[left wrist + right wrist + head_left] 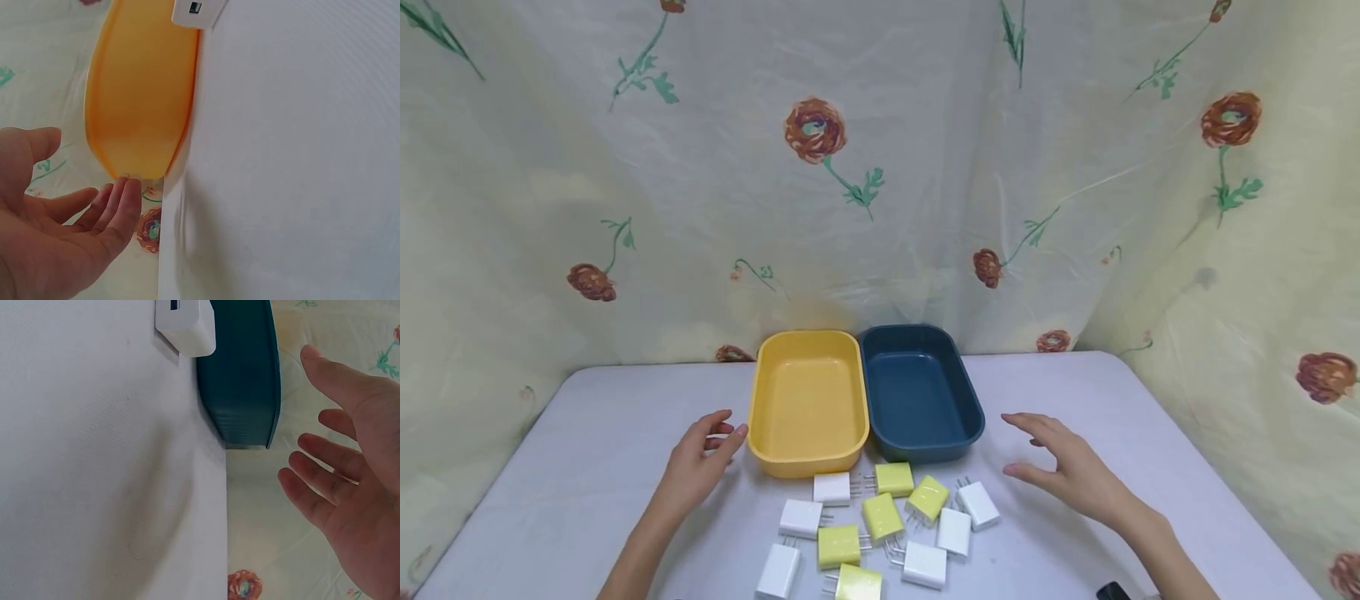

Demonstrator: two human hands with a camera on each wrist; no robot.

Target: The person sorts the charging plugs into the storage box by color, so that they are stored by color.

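Note:
My left hand [698, 463] hovers beside the left wall of a yellow bin [808, 462], fingers loosely bent and holding nothing. On the other side, my right hand [1071, 467] hangs in the air to the right of a dark blue bin [917, 452], its fingers spread and nothing in them. Both bins stand side by side, and no item shows inside either. In front of them lie several white plug chargers [801, 517] and several yellow plug chargers [838, 547], mixed together with metal prongs pointing various ways. The right wrist view catches one white charger [187, 328] near the blue bin.
A white-covered table [625, 433] carries everything. Behind and around it hangs a pale flowered curtain [910, 250]. A small black object [1112, 591] shows by my right wrist at the bottom edge.

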